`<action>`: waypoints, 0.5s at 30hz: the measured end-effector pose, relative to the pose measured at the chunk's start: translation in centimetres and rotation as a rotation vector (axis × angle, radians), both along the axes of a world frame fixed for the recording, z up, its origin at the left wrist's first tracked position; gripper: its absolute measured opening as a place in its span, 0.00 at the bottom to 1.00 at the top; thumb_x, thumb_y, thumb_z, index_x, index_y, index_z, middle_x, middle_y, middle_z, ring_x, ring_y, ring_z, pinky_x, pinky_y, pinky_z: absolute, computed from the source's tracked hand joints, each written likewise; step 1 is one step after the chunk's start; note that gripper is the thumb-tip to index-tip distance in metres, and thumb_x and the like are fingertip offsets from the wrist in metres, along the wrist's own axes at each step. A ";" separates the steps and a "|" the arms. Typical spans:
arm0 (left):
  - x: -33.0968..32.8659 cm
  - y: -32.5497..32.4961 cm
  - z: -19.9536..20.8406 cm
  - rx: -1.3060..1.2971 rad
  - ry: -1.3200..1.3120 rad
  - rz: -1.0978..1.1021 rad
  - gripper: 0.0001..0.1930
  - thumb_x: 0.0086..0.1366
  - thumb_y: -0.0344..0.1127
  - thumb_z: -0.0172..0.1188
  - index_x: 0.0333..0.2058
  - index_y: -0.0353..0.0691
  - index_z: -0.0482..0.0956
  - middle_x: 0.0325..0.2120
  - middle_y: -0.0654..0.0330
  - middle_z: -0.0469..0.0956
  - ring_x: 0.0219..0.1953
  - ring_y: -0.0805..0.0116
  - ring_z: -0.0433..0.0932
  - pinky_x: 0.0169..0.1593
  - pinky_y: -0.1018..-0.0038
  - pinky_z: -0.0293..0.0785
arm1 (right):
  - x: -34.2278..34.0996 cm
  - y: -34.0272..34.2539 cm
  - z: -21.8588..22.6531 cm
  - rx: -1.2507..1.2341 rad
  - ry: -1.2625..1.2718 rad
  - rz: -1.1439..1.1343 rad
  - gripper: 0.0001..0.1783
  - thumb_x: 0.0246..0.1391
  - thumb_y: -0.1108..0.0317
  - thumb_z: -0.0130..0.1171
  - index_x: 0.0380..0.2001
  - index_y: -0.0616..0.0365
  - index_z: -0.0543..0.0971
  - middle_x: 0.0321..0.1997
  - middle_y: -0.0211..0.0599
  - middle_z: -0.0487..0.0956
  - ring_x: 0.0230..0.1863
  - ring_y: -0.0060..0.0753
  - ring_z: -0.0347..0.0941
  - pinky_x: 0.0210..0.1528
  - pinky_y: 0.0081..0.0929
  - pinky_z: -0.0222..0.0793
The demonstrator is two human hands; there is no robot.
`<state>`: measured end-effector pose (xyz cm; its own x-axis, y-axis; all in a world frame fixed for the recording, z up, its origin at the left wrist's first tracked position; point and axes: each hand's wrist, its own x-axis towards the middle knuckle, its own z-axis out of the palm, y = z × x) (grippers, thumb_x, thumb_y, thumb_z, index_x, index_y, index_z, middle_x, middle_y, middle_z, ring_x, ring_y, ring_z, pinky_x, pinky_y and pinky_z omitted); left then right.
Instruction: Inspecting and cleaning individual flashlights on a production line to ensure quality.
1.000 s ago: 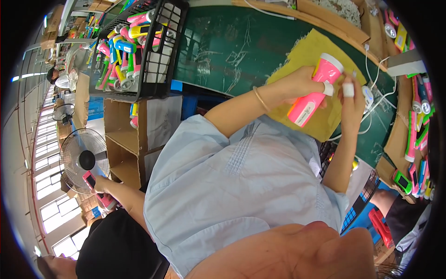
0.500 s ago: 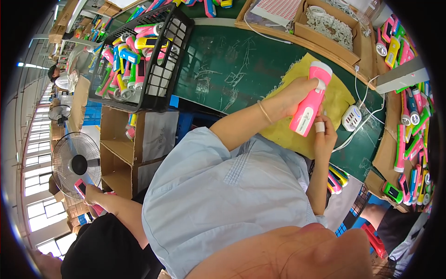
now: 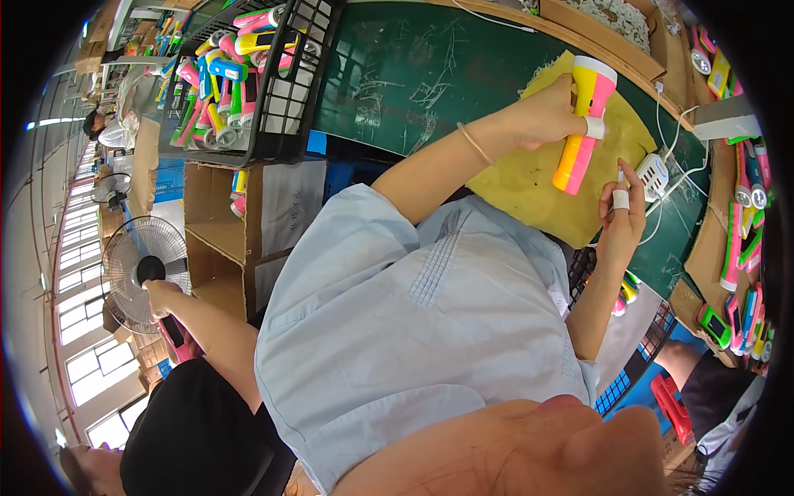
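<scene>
My left hand (image 3: 552, 114), with a bangle at the wrist and white tape on the thumb, is closed around a flashlight (image 3: 576, 161). The flashlight has a white head ring pointing away from me and a body split lengthwise into yellow and pink. It is held above a yellow cloth (image 3: 529, 194) on the green table. To the right of the flashlight and apart from it is my right hand (image 3: 622, 217). Its fingers are partly bent and spread, with white tape around them, and I see nothing held there.
A black basket (image 3: 277, 99) full of colourful flashlights stands at the left of the green table (image 3: 380, 74). A white power strip (image 3: 653, 176) with cables lies beside my right hand. More flashlights (image 3: 732, 248) fill the right edge. Another person's arm (image 3: 207, 331) is at lower left, near a fan (image 3: 136, 269).
The flashlight has turned in my left hand, from its pink labelled face to the side where yellow meets pink. My right hand has come away from it to the right.
</scene>
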<state>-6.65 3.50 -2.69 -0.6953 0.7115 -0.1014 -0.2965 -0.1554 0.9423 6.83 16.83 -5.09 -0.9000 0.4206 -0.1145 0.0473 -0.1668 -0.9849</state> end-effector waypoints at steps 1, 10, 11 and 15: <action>0.0 0.0 -0.2 -0.120 0.178 0.110 0.33 0.47 0.39 0.64 0.44 0.26 0.56 0.36 0.51 0.67 0.38 0.60 0.73 0.40 0.69 0.71 | 0.1 -0.2 0.0 -0.009 -0.013 0.011 0.19 0.54 0.73 0.41 0.50 0.58 0.66 0.22 0.26 0.67 0.19 0.13 0.56 0.19 0.08 0.47; -1.6 0.8 -0.6 -0.629 0.644 0.481 0.43 0.38 0.47 0.70 0.42 0.26 0.52 0.36 0.42 0.63 0.37 0.49 0.71 0.40 0.66 0.70 | -0.5 0.7 -0.7 -0.202 0.039 0.021 0.14 0.55 0.69 0.48 0.42 0.66 0.69 0.25 0.28 0.68 0.22 0.13 0.57 0.24 0.08 0.52; -1.6 0.9 -0.7 -0.626 0.637 0.515 0.40 0.40 0.45 0.69 0.42 0.26 0.54 0.36 0.43 0.64 0.36 0.50 0.72 0.39 0.66 0.70 | -0.6 0.6 -0.8 -0.202 0.036 0.026 0.14 0.55 0.69 0.48 0.42 0.66 0.69 0.25 0.28 0.68 0.22 0.13 0.57 0.24 0.08 0.52; -4.3 0.6 -2.9 0.086 -0.238 0.105 0.28 0.48 0.36 0.63 0.43 0.27 0.62 0.34 0.44 0.68 0.36 0.51 0.73 0.40 0.62 0.70 | -0.9 0.2 -0.8 -0.141 0.071 -0.011 0.11 0.53 0.72 0.51 0.39 0.67 0.71 0.27 0.28 0.69 0.25 0.15 0.60 0.27 0.10 0.55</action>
